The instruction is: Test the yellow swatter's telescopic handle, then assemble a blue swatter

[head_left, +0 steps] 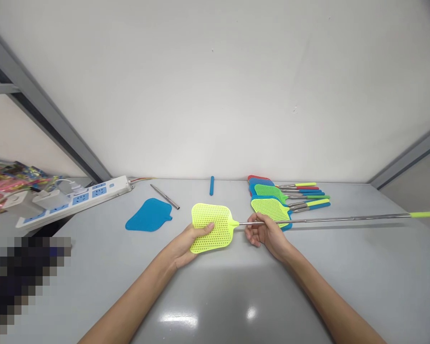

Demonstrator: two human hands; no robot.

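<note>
1. The long metal shaft (326, 220) runs out toward 3 o'clock and passes just in front of the stacked swatters (270, 200), so a careless swing could knock them out of line
2. Twisting or bending at the narrow neck (234, 222) could kink the shaft or tear the yellow-green swatter head (211, 228), which looks thin and flexible
3. The left hand (191, 243) is closed on the lower edge of that head, with the thumb across the mesh, a narrow pinch
4. The right hand (267, 234) is curled snugly around the shaft near the neck, and the fingertips are partly hidden
5. The swatter lies across both hands at the middle of the gray table (361, 267), with a loose blue swatter head (148, 216) toward 10 o'clock and the power strip (75, 200) beyond it
</note>
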